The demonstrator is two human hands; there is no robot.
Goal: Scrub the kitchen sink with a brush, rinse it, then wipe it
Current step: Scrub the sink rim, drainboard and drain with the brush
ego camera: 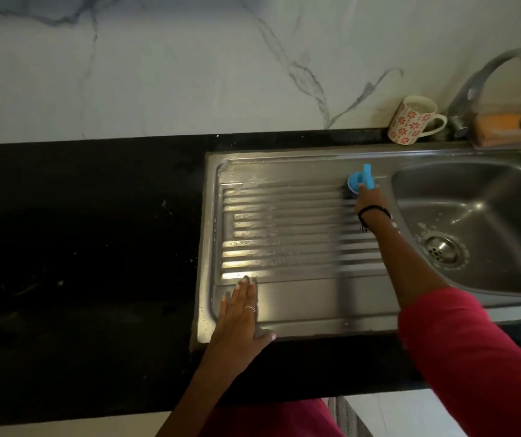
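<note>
Nearest the camera, the left hand point(240, 313) is lying flat on the front margin of the drainboard point(300, 304), fingers straight and close together, thumb spread toward the edge, bracing the person's lean.

Farther in, the right hand point(368, 197) is reaching across the ribs and gripping the blue brush point(360, 182), fingers curled round its handle; the brush head is pressing on the far strip of the drainboard, just left of the basin point(489, 216). Suds are lying in the ribs and around the drain point(443, 250), so scrubbing is probably still under way, with rinsing not yet done.

Risks, as judged: the soapy steel is looking slick, so the bracing palm could be sliding if more weight goes onto it. A long stroke toward the back could be knocking the flowered mug point(412, 121), which is standing near the rim. The sleeve point(473, 351) is hanging over the wet front edge and could be soaking through.

Beyond: a black countertop point(79, 247) is surrounding the sink, speckled with droplets. At the back right, a curved tap point(489, 70) is rising beside a clear holder with an orange sponge point(495, 126). A marble-veined wall point(189, 74) is closing the scene. Light is dim.
</note>
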